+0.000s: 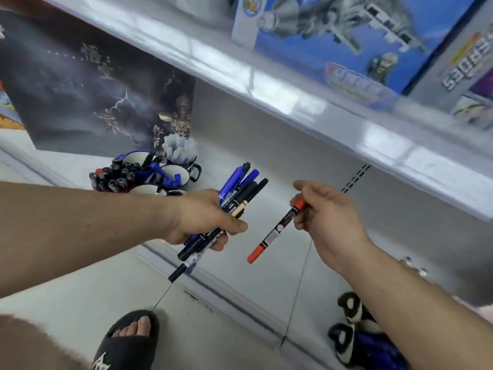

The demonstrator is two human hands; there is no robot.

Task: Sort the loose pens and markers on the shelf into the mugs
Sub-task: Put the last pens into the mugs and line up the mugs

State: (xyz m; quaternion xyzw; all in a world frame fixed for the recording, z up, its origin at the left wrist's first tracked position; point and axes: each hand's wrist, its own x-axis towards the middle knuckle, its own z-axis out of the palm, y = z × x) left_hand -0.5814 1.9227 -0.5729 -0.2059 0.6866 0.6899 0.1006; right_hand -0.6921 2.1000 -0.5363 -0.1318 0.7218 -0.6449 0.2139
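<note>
- My left hand (205, 217) was curled tight around a fat bunch of pens (234, 204), blue ones and black ones, all sticking out both ways.
- My right hand (324, 209) pinched one red marker (277, 231) by its top end, and the rest of it hung down in the air between my two hands.
- The mugs (160, 172) sat on the shelf (266, 161), far and to the left of my hands. They were round and shiny, white inside with dark rims and handles.
- One mug was crammed with black caps, one held pale clear caps, and one had just a few blue pens.
- I thought the bunch could slip, because the pens were smooth, thin and round, and one black pen (177, 272) already poked out low, nearest the floor (80, 303).
- If that one fell, it would likely roll away, since the floor looked hard and flat.
- I thought the red marker could swing or drop too, as only my fingertips held it at one end.
- The full mug looked so stuffed that pushing more in might tip it or pop others out.
- A red cap showed at the left edge of the full mug, so I guessed red belonged there, but I was not sure.
- The shelf was pale grey, hard and glossy.
</note>
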